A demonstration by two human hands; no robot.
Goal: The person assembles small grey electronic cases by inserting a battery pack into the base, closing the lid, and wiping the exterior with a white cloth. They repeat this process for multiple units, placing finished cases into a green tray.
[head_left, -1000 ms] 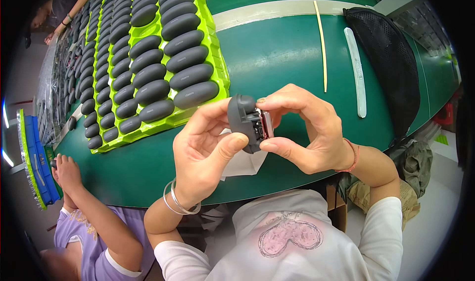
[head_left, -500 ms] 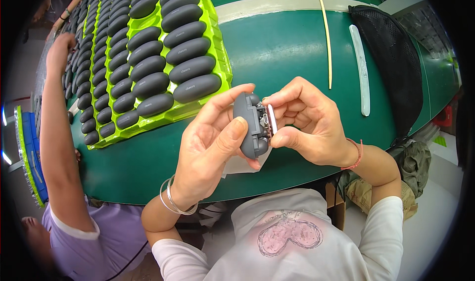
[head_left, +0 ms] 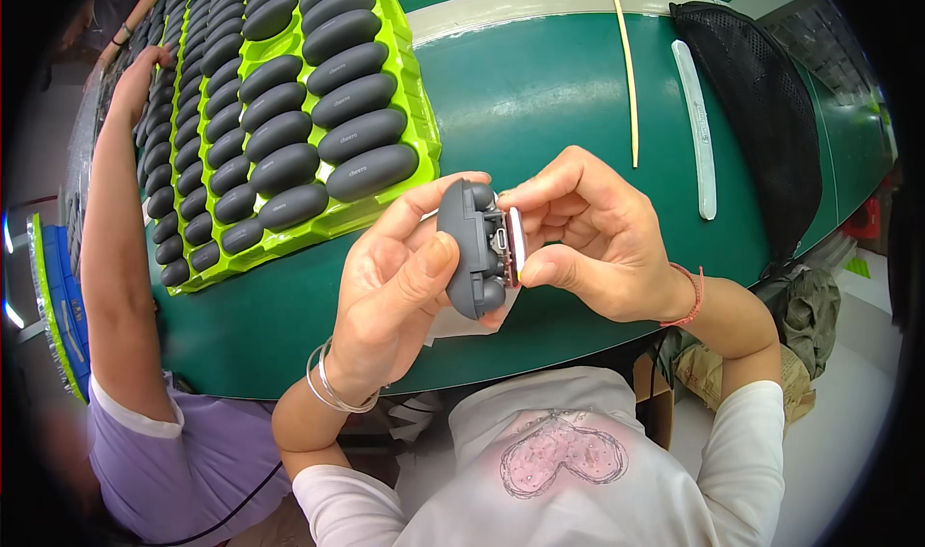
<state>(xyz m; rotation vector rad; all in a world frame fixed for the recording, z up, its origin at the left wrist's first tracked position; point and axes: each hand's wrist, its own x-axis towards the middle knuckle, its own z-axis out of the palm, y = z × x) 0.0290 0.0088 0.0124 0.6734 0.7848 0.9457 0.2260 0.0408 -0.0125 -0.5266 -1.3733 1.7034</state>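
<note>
In front of my chest, my left hand is closed around a dark grey rounded plastic case half, thumb on its outer side. Its inner side faces right and shows a small metal charging port and rounded bulges at both ends. A thin flat piece, white along its edge with reddish brown beneath, stands beside the port. My right hand pinches that piece between thumb and fingers, close against the case half. Whether the two parts are joined is hidden. Below them, a white sheet shows on the green table.
A lime green tray with many dark grey oval cases fills the left. A co-worker's arm reaches along its far side. To the right lie a thin wooden stick, a pale strip and a black mesh bag.
Both hands have shifted slightly left with the case half and the flat piece, still gripped the same way. The co-worker's hand has moved over to the tray's cases.
</note>
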